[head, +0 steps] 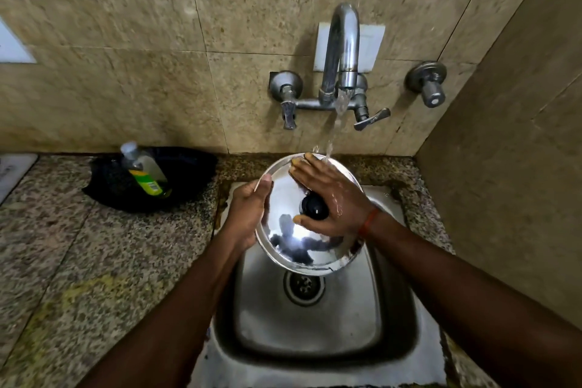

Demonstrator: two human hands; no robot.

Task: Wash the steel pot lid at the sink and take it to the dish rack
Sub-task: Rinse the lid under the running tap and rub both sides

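Our left hand [248, 214] grips the rim of the steel lid [302, 249] over the sink [390, 334]; our right hand [330, 198] lies flat on it, under running water [335, 123].

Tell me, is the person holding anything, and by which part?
Yes: the left hand grips the steel lid by its left rim, thumb over the edge. The right hand only rests flat on top, beside the black knob.
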